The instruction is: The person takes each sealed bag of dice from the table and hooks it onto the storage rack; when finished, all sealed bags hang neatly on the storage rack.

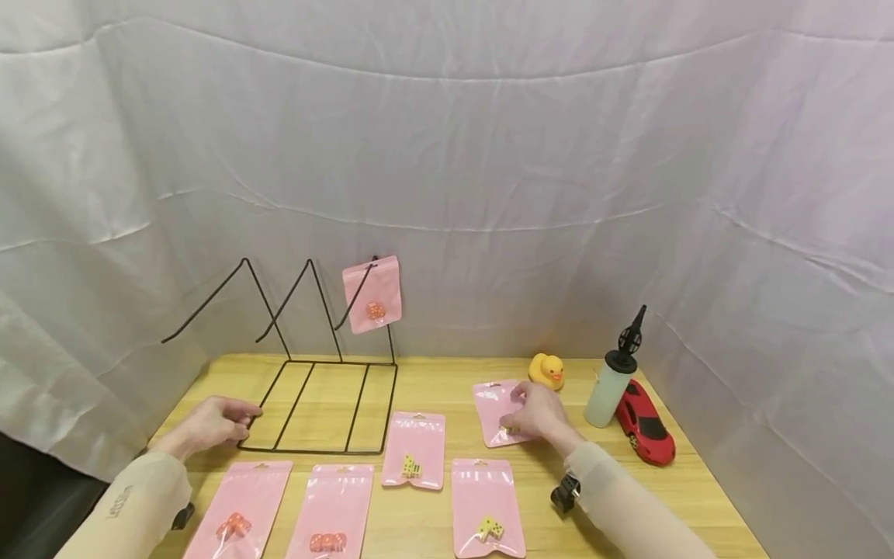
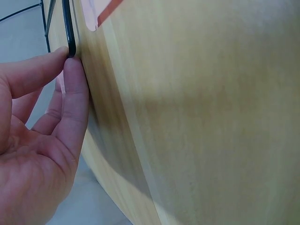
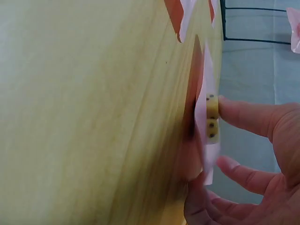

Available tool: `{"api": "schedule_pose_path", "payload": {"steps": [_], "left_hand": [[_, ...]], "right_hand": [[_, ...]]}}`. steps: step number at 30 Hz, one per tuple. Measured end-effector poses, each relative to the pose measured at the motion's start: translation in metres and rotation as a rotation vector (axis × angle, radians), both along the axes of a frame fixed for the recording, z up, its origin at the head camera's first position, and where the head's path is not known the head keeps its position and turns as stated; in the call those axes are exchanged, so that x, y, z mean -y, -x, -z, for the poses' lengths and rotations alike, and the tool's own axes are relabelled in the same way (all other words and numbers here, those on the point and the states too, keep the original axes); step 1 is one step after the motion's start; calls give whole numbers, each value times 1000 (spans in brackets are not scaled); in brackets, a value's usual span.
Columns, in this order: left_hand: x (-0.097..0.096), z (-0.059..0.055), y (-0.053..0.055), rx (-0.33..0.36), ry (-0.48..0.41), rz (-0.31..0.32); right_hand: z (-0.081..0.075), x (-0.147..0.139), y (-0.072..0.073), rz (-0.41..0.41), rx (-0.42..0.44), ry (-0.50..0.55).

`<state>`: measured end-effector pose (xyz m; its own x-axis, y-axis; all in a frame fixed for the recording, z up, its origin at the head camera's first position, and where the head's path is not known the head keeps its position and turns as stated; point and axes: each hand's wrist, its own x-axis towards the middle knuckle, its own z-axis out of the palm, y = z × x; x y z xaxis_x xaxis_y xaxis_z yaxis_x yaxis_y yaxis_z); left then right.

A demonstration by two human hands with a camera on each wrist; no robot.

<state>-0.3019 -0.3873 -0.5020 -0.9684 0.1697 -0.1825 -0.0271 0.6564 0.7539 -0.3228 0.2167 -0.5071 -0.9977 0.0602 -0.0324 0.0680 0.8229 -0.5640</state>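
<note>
My left hand (image 1: 213, 423) pinches the front left corner of a black wire display rack (image 1: 314, 451) between thumb and fingertips; the left wrist view shows the rack's bent wire (image 2: 70, 33) there. My right hand (image 1: 541, 411) is at the right edge of a pink zip bag (image 1: 493, 404) with yellow dice inside. In the right wrist view the thumb lies against the yellow dice (image 3: 212, 110), and other fingers grip the bag's edge, one reaching beneath it. Another pink bag with orange dice (image 1: 372, 291) hangs on the rack's right hook.
On the table lie two pink bags with orange dice (image 1: 261, 489) (image 1: 338, 497) and two with yellow dice (image 1: 416, 435) (image 1: 483, 489). A yellow rubber duck (image 1: 547, 371), a hand pump (image 1: 606, 394) and a red toy car (image 1: 644, 423) stand at the right. Grey curtains enclose the table.
</note>
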Motion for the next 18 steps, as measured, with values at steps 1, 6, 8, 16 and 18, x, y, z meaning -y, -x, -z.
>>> {"api": "schedule_pose_path", "payload": {"steps": [1,6,8,16,18], "left_hand": [[0,0,0,3,-1,-4],[0,2,0,1,-2,-2],[0,3,0,-5,2,3],[1,4,2,-6,4,1],[1,4,2,-5,4,4]], "right_hand": [[0,0,1,3,6,19],[2,3,3,6,9,66],[2,5,3,5,1,66],[-2,5,-1,15,-63,55],[-4,3,-1,13,-91,74]]}}
